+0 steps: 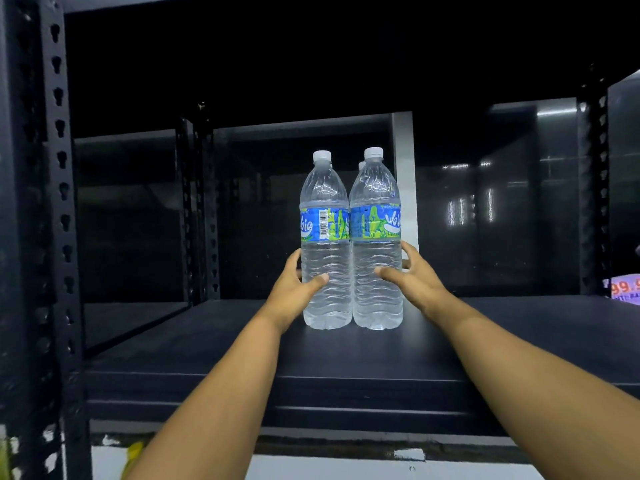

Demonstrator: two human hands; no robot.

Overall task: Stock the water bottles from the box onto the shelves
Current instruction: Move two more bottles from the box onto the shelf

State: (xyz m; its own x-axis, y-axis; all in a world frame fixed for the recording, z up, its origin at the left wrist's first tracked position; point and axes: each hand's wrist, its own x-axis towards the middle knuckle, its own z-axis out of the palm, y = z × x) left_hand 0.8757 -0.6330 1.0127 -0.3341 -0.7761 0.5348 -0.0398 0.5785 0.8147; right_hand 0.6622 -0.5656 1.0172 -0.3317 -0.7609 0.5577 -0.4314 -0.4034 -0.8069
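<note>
Our left hand (294,289) and right hand (412,275) each wrap 1 full, heavy, slippery water bottle (325,271) below its label, mid-shelf (502,337).

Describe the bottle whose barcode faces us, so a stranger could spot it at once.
On the black shelf two clear water bottles stand side by side, with more caps showing behind them. The one you want is the left bottle, gripped by the left hand. Its blue-green label shows a white barcode, while the right bottle, in the right hand, shows none.

Clear glossy plastic bottles (349,271), matt shelf (346,355)
</note>
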